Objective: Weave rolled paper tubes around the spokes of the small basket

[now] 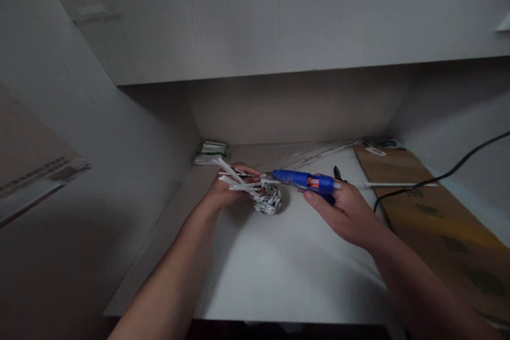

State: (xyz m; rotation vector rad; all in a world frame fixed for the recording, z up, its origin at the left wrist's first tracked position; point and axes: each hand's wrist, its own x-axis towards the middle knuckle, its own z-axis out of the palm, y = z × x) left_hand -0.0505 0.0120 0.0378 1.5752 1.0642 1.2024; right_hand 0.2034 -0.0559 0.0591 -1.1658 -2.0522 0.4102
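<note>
My right hand [346, 212] is wrapped round a blue hot glue gun [292, 177], whose nozzle points left. An orange part and a pale glue stick show at the gun's rear. My left hand [231, 186] grips a small woven paper basket [268, 201], its rounded body black and white. Several white rolled paper strips [231, 174] stick out from it to the left, across my fingers. The nozzle tip meets the basket's upper edge near my left fingertips; whether it touches cannot be made out. One long paper strip [374, 185] runs right, behind my right hand.
A flat cardboard piece [430, 223] lies on the right of the white table [279, 276]. A black cable [446, 174] crosses above it. Thin paper rods [322, 154] lie at the back, a white-and-green packet [213, 151] at the back left. A shelf edge [279, 74] overhangs.
</note>
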